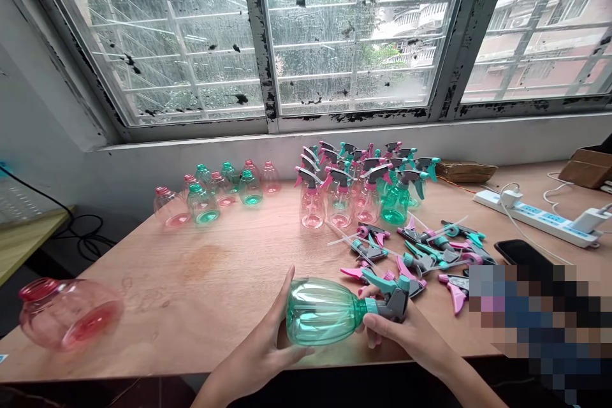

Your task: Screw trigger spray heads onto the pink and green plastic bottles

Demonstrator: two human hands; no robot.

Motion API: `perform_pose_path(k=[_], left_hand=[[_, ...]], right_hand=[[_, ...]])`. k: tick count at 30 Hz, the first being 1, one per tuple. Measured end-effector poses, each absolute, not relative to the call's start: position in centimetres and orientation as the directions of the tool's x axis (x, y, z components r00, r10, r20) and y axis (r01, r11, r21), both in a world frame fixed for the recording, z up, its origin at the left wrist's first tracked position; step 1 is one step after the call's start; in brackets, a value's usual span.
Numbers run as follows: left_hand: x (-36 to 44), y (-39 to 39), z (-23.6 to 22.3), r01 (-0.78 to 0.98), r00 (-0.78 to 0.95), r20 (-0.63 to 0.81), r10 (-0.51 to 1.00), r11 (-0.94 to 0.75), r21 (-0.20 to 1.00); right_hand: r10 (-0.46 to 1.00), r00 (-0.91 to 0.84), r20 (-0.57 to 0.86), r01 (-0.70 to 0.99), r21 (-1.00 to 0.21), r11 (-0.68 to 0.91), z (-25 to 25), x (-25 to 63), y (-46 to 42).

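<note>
In the head view, the left hand (253,354) cups a teal plastic bottle (320,311) with its fingers spread along the body. The right hand (401,335) closes around the grey trigger sprayer head (394,301) at the bottle's neck, both held over the front of the wooden table (143,325).

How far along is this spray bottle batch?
Done: the pink and green bottles clustered at the back already wear trigger heads. In hand: the left hand holds a green bottle while the right hand grips its trigger head. Left: loose trigger heads and headless bottles, plus a pink bottle lying on its side.
</note>
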State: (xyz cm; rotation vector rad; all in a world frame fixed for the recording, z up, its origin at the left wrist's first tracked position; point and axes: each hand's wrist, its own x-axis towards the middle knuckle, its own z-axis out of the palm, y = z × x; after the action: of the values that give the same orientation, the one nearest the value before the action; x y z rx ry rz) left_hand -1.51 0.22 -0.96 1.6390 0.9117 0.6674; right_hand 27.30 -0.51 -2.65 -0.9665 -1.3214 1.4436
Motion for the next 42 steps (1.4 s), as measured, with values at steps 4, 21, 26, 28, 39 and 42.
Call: perform_pose_path(k=[4, 21, 26, 28, 39, 42], left_hand=[[-1.2, 0.0, -0.7, 0.253, 0.519, -0.044, 0.854, -0.105, 0.962], [-1.3, -0.1, -0.4, 0.215, 0.545, -0.027, 0.838, -0.108, 0.971], [-1.3, 0.0, -0.4, 0.22, 0.549, -0.027, 0.835, -0.114, 0.969], [-1.3, 0.0, -0.4, 0.213, 0.541, -0.044, 0.84, -0.086, 0.973], [-1.4, 0.0, -0.8, 0.184, 0.547, 0.005, 0.837, -0.126, 0.975], [-1.5, 0.0, -0.8, 0.201, 0.554, 0.018, 0.832, -0.155, 0.967]], right_hand=[[0.962, -0.271, 0.037, -0.117, -0.993, 0.005, -2.9, 27.5, -0.5], [0.975, -0.217, 0.042, -0.106, -0.994, 0.02, -3.2, 27.5, -0.3], [0.975, -0.215, 0.05, -0.149, -0.989, 0.017, -2.7, 27.1, -0.4], [0.975, -0.218, 0.049, -0.152, -0.988, 0.015, -2.7, 27.2, -0.4], [0.967, -0.254, 0.037, -0.089, -0.996, 0.014, -3.7, 27.7, -0.1], [0.97, -0.241, 0.037, -0.113, -0.994, 0.01, -3.6, 27.6, -0.2]])
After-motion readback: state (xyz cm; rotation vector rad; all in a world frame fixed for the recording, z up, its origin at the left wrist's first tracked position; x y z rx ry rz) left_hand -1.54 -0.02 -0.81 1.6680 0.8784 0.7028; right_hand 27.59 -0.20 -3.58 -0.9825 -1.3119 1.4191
